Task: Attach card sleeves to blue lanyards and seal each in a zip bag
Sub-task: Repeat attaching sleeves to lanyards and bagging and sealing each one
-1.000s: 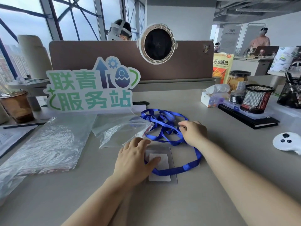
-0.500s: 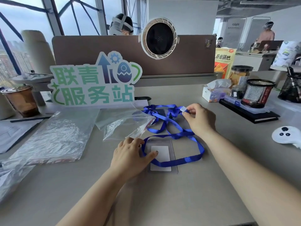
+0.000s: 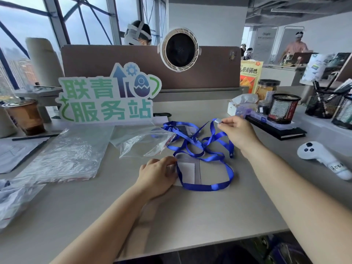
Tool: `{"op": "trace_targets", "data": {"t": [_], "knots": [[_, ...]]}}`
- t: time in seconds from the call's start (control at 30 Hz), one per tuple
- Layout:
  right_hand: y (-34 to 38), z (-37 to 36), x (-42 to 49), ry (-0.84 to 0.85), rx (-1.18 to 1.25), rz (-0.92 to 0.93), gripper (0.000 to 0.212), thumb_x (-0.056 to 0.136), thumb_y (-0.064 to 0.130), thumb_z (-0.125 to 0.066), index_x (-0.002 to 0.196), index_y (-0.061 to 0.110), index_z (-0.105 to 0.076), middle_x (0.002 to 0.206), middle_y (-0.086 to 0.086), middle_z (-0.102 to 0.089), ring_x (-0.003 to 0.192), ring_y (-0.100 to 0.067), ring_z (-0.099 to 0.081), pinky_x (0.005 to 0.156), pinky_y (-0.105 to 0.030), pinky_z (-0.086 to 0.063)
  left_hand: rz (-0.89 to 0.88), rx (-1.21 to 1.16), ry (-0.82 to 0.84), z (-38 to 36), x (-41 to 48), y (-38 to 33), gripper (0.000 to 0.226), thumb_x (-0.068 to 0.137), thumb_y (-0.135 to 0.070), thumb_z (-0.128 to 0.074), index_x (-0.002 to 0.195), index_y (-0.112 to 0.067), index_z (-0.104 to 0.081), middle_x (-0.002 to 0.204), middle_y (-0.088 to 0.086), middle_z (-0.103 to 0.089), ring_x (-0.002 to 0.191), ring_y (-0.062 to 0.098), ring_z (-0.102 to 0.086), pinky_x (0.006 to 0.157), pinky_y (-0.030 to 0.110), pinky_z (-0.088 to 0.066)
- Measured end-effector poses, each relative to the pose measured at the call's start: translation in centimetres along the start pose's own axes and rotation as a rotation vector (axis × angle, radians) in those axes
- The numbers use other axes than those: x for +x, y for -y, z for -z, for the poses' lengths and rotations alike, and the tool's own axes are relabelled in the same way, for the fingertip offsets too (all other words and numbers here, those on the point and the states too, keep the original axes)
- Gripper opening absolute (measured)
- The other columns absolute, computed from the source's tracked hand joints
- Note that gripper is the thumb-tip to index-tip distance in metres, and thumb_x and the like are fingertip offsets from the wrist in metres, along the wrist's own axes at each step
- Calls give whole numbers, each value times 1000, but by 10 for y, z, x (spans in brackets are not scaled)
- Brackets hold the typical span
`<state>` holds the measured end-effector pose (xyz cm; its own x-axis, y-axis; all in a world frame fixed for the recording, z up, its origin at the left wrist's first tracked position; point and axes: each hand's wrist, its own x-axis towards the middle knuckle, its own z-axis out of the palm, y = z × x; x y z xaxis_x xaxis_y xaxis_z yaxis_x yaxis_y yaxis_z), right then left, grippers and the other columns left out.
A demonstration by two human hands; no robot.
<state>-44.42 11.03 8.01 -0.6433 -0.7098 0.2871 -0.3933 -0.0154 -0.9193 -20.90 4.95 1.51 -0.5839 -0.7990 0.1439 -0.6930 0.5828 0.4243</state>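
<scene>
Attaching is the step in hand: the right hand (image 3: 238, 133) pinches the metal clip (image 3: 218, 121) of a blue lanyard (image 3: 211, 128) above the tangle, while the left hand (image 3: 158, 175), fingers curled, holds the card sleeve (image 3: 187, 171) flat on the surface (image 3: 190, 216). Next, likely, the clip must meet the sleeve's top slot; a zip bag (image 3: 142, 141) lies beside

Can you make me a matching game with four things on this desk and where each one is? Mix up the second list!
Things:
1. small silver metal clip
2. clear plastic card sleeve
3. white handheld controller
4. brown drink in a clear plastic cup

Places:
A. far left of the grey desk
B. touching the left hand
C. pinched in the right hand
D. far right of the desk

Pairs: 1-C, 2-B, 3-D, 4-A.
</scene>
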Motion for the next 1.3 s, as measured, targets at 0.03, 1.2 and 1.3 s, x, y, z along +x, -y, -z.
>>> {"op": "trace_targets", "data": {"t": [0.03, 1.2, 1.3], "knots": [[5, 2, 0, 34, 9, 16, 6, 85, 19, -65, 86, 21, -59, 93, -3, -67, 86, -14, -61, 76, -24, -44, -4, 19, -7, 0, 0, -3, 35, 89, -48, -46, 124, -42, -47, 121, -14, -59, 125, 16, -39, 96, 33, -26], [-40, -38, -23, 307, -836, 459, 31, 87, 10, -54, 102, 30, -72, 112, 12, -66, 109, -18, -52, 92, -32, -36, 166, 123, -51, 14, -5, 21, 54, 82, -60, -53, 129, -34, -47, 141, -12, -44, 134, 20, -30, 105, 34, -27], [-37, -48, -22, 199, -707, 577, 28, 86, 11, -57, 101, 27, -73, 98, 7, -73, 100, -22, -59, 83, -33, -39, 184, 116, -44, 16, -2, 21, 62, 81, -58, -57, 134, -32, -41, 139, -5, -47, 135, 21, -28, 104, 35, -28]]}}
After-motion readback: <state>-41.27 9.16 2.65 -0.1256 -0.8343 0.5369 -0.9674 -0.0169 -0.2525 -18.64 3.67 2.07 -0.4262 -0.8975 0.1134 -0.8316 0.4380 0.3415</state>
